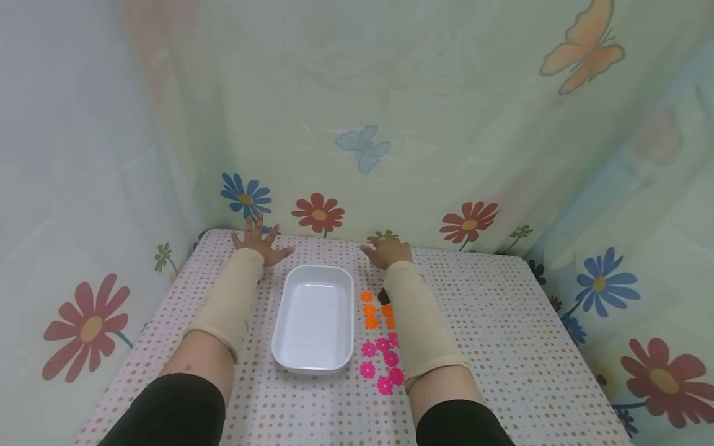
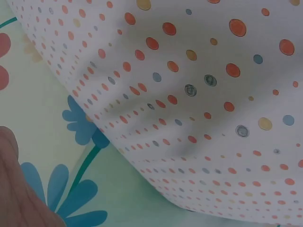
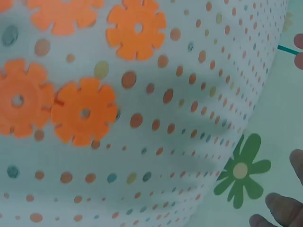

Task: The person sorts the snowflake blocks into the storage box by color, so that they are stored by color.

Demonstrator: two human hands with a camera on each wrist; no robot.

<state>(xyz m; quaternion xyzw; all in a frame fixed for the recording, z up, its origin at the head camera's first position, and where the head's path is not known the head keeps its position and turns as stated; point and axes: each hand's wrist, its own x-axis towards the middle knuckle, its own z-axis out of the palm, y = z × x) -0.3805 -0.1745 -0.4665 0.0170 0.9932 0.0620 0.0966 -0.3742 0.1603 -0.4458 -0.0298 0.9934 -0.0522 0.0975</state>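
My left hand [image 1: 259,243] is spread at the far edge of the dotted table, fingers straight and holding nothing. In the left wrist view only part of that hand [image 2: 21,189] shows at the lower left. Over the far edge, right of centre, my right hand [image 1: 387,252] reaches out with its fingers extended and nothing in them. Its fingertips [image 3: 284,208] appear at the right wrist view's lower right. Between the forearms sits a white rectangular tray [image 1: 312,356]. Right of it lie orange notched discs [image 1: 369,310] and pink flower-shaped discs [image 1: 367,370], several of each, some hidden by the right forearm.
The table [image 1: 502,347] wears a dotted cover. Flower-and-butterfly curtains [image 1: 290,111] stand close behind it and along both sides. A small dark object [image 1: 383,297] shows beside the right sleeve, partly hidden. Close up, single orange discs [image 3: 84,112] lie flat.
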